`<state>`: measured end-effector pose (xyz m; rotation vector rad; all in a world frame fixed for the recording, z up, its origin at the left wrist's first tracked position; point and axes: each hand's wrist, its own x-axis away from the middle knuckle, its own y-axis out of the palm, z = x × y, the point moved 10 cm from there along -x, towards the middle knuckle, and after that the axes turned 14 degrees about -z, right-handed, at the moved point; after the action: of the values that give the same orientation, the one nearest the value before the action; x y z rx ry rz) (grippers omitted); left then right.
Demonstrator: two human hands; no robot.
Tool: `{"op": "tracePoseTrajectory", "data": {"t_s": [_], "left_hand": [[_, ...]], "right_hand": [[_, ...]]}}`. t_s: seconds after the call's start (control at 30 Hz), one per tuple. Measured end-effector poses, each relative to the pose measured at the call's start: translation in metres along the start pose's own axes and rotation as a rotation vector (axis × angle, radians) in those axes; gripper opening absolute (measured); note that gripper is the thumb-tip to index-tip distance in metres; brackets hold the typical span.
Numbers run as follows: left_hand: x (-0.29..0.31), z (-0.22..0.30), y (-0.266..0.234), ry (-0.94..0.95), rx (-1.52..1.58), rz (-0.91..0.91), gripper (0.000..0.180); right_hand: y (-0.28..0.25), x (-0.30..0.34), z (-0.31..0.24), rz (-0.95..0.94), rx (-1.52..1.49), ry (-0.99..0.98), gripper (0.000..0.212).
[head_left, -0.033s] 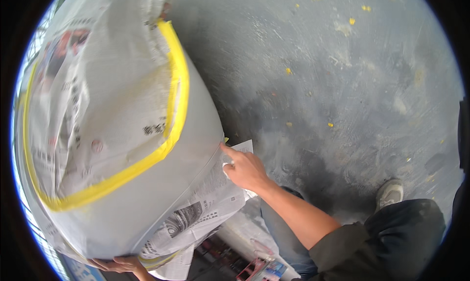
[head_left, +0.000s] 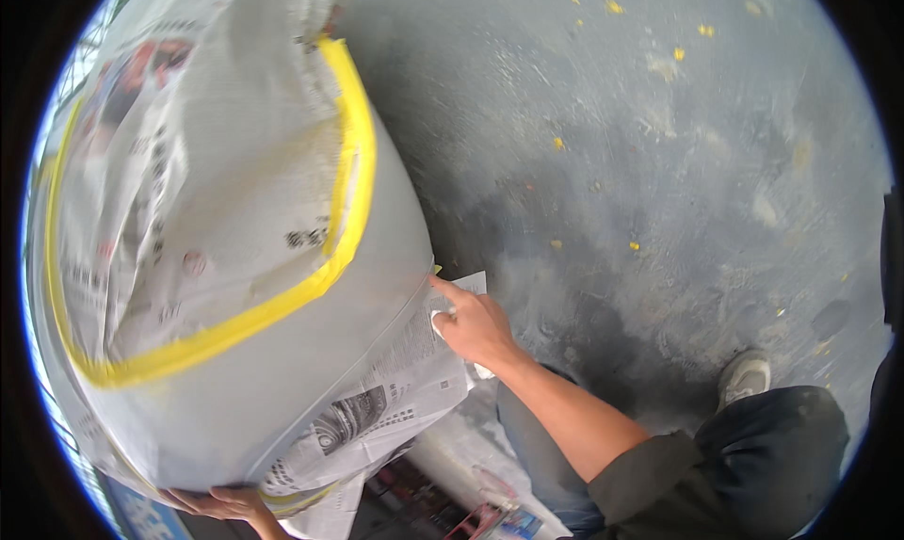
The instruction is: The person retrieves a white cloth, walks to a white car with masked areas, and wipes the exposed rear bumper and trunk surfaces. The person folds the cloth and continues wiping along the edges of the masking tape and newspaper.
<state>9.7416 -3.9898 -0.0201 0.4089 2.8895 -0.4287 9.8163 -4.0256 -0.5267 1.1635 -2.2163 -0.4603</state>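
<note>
A large curved grey panel [head_left: 377,243], apparently a vehicle body part, fills the left side. Newspaper sheets [head_left: 235,163] cover its upper area, edged by yellow masking tape [head_left: 353,201]. Another newspaper sheet [head_left: 395,375] hangs along its lower edge. My right hand [head_left: 478,325] points its index finger against the panel's right end, where the lower sheet begins. Its other fingers curl around a white wad [head_left: 437,322], cloth or paper, mostly hidden. At the bottom left, my left hand [head_left: 226,504] lies with stretched fingers against the panel's lower edge.
Grey, worn floor [head_left: 603,182] with scattered yellow flecks spreads to the right. My shoe [head_left: 746,378] and bent knee [head_left: 782,436] are at the lower right. Below the hanging newspaper are a dark opening and small reddish items [head_left: 480,519], partly hidden.
The view has shifted slightly, so the panel's taped upper area sits a little further right. Both hands keep their places on the panel.
</note>
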Motion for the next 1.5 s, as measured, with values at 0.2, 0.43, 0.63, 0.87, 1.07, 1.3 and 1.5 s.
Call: {"op": "tracePoseTrajectory", "data": {"t_s": [0.2, 0.43, 0.63, 0.87, 1.07, 1.3, 1.5], "left_hand": [[-0.003, -0.005, -0.002, 0.016, 0.116, -0.017, 0.063], [0.018, -0.028, 0.022, -0.032, 0.488, -0.277, 0.07], [0.064, -0.035, -0.079, 0.101, 1.463, -0.66, 0.066], [0.319, -0.08, -0.286, -0.818, 2.121, -1.208, 0.071], [0.467, -0.134, -0.324, -1.914, 2.61, -0.638, 0.087], [0.756, -0.26, -0.449, -2.632, 2.338, -0.014, 0.062], [0.96, -0.314, -0.544, -2.938, 1.731, 0.879, 0.05]], "right_hand": [[-0.038, 0.038, 0.007, 0.477, -0.087, -0.094, 0.049], [-0.009, 0.2, -0.041, 0.674, -0.126, -0.05, 0.041], [0.136, 0.355, -0.118, 0.423, -0.025, 0.253, 0.035], [0.358, 0.47, -0.205, -0.118, 0.158, 0.43, 0.034], [0.581, 0.522, -0.146, -0.616, 0.158, 0.596, 0.05], [0.891, 0.647, -0.012, -1.126, 0.474, 0.666, 0.033], [1.08, 0.727, 0.1, -1.421, 0.623, 0.672, 0.027]]}}
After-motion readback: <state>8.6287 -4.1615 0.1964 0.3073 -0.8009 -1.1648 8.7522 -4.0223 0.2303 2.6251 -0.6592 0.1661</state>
